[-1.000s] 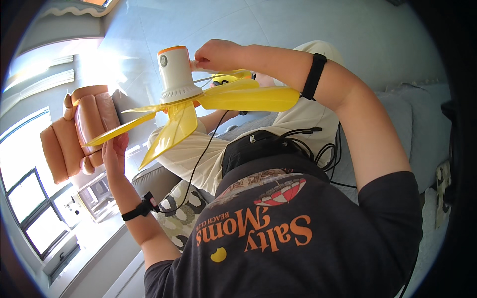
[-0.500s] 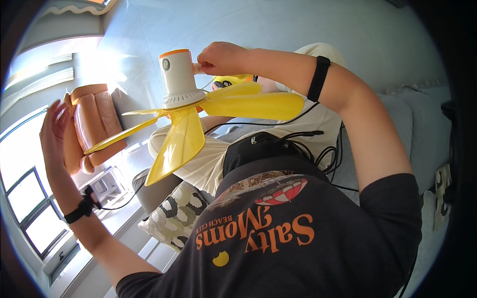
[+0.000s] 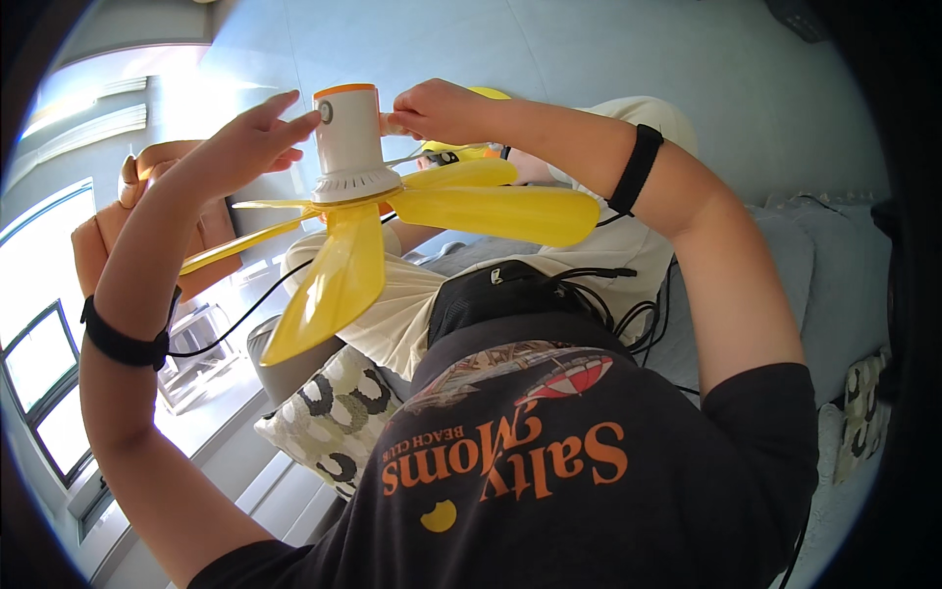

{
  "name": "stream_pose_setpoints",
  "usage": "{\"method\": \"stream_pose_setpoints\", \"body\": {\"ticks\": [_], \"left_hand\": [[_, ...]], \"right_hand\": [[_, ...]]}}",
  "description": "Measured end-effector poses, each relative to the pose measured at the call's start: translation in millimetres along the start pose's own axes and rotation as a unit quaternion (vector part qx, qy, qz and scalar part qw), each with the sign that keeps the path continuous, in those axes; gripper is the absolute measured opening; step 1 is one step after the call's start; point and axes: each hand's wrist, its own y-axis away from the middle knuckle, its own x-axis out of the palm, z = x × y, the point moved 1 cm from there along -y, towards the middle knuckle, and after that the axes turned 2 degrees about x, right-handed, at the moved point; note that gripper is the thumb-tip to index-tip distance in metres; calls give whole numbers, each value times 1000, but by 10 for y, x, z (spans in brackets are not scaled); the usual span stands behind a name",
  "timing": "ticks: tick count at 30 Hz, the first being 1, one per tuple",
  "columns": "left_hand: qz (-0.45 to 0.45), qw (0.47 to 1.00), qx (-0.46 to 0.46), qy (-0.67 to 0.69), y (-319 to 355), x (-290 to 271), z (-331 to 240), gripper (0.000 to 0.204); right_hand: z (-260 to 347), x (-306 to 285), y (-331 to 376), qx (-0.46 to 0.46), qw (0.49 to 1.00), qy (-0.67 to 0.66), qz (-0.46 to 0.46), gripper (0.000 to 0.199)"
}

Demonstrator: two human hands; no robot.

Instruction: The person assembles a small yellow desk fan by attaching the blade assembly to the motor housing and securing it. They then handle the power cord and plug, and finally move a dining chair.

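A small fan with a white hub [image 3: 348, 147], an orange cap and long yellow blades [image 3: 496, 208] is held up in front of me. My right hand [image 3: 442, 108] grips the hub's upper right side. From the left, my left hand [image 3: 245, 147] reaches in with fingers spread, and its fingertips touch the hub near the top. One blade [image 3: 329, 290] hangs down toward me. A thin black cord [image 3: 231, 324] runs down from the fan.
A black device with cables [image 3: 510, 285] sits on my chest. Behind the fan is a person in cream clothes [image 3: 412, 304]. A patterned cushion [image 3: 329, 417], a tan armchair [image 3: 108, 236], a grey sofa [image 3: 824, 285] and windows [image 3: 39, 373] lie around.
My left hand left a blade tip, swung out to the left, then rose to the hub. The blades have turned and the fan sits closer to the camera.
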Motion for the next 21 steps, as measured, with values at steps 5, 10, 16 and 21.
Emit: {"method": "stream_pose_setpoints", "body": {"ticks": [5, 10, 16, 21], "left_hand": [[54, 995, -45, 64, -209, 304, -10, 73], [28, 993, -56, 101, -289, 431, 41, 77], [40, 992, -41, 114, -287, 443, 48, 83], [54, 989, -42, 132, -285, 455, 39, 79]], "right_hand": [[2, 56, 9, 48, 994, -93, -6, 38], [-75, 80, 31, 197, 911, -348, 103, 45], [-126, 170, 65, 311, 596, -716, 188, 33], [-103, 255, 45, 310, 439, -821, 194, 26]]}}
